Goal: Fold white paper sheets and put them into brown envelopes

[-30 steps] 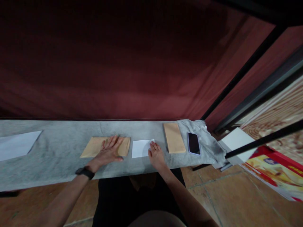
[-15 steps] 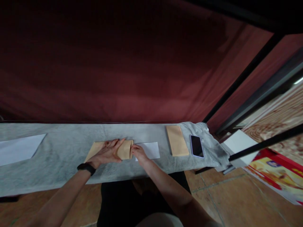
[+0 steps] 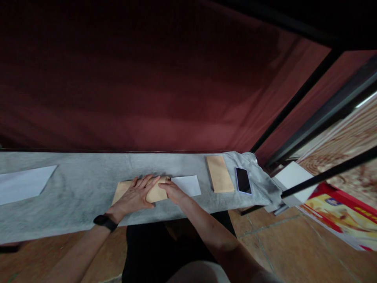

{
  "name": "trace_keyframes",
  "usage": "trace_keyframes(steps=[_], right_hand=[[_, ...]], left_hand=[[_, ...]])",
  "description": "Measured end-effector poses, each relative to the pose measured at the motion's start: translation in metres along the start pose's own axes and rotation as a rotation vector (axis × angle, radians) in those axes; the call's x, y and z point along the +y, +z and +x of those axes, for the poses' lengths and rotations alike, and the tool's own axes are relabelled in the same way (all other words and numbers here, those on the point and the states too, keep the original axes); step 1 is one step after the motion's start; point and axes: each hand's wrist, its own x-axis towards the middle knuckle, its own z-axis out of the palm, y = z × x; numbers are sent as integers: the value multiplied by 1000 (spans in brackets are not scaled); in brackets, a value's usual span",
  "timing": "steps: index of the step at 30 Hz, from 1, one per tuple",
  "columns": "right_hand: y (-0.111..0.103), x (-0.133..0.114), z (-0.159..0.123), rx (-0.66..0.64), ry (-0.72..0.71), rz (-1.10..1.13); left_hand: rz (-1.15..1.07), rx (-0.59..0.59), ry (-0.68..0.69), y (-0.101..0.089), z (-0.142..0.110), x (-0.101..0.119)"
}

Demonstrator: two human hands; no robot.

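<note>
A tan paper envelope (image 3: 157,193) lies on the cloth-covered table in front of me. My left hand (image 3: 138,195), with a dark band on its wrist, rests flat across the envelope's middle, fingers spread. At the envelope's right end my right hand (image 3: 173,190) pinches the edge, which is lifted and bulges a little. My fingertips there are partly hidden. A white sheet of paper (image 3: 188,185) lies just right of the envelope, its left part behind my right hand.
Farther right lie a stack of tan envelopes (image 3: 219,175) and a phone (image 3: 243,181). White sheets (image 3: 23,184) sit on the left of the grey cloth (image 3: 85,177). A dark red curtain (image 3: 165,118) hangs behind. A red and yellow box (image 3: 338,220) stands beyond a black pole.
My right hand has moved left from the white paper to the envelope's right end and grips it there. That end has lifted. My left hand stays flat on the envelope.
</note>
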Motion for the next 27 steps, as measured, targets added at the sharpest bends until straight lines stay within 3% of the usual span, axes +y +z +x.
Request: trace_keyframes(steps=[2,5,9,10,12,15,21,27], right_hand=[[-1,0,-7,-6,8,-6],[-20,-3,-23,58,-53,-200],[-75,-7,-54,378,-157,-460],[-90,-6,-61,514,-189,-639],[-111,-2,-71,686,-96,-929],[-121,6,-72,735,30,-1117],[-119,5,-57,718,59,-937],[-134,6,-71,614,-39,-670]], left_hand=[[-5,-24,-29,0,-6,-6],[-23,-18,-86,-2,-17,-16],[-51,-45,-179,-2,-32,-25],[-59,-65,-194,-1,-35,-26],[-77,-97,-206,1,-38,-24],[-106,-112,-211,2,-35,-18],[-110,-137,-213,1,-24,-9],[-97,-109,-206,17,-20,-10]])
